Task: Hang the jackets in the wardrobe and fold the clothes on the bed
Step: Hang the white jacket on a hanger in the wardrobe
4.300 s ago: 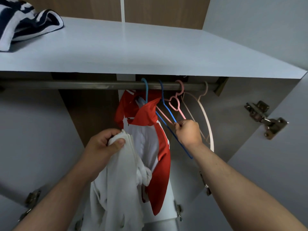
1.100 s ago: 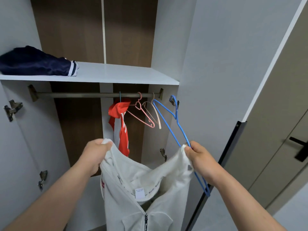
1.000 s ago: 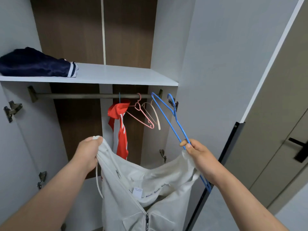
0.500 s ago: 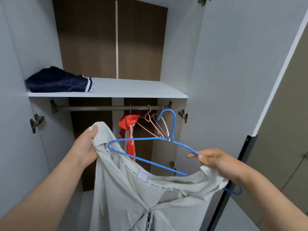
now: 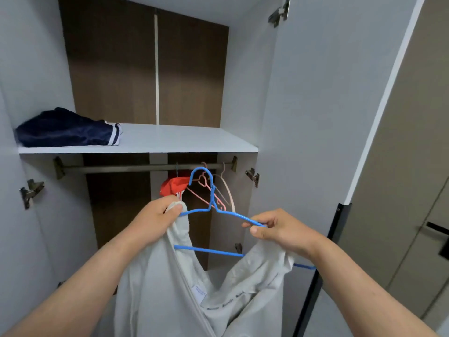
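Observation:
I stand before the open wardrobe. A white zip jacket hangs from both my hands. My left hand grips its left shoulder, bunched over the left end of a blue wire hanger. My right hand pinches the hanger's right arm together with the jacket's other shoulder. The hanger's left arm is inside the jacket; its lower bar shows across the open collar. A red and white jacket hangs on the rail.
Pink and beige empty hangers hang at the rail's right end. A folded navy garment lies on the shelf above. Open wardrobe doors flank me, the right one close by. A dark-handled room door stands further right.
The blue hanger has swung upright and its left end has gone into the jacket's shoulder. My left hand moved right, onto that end. Earlier the hanger came off the rail.

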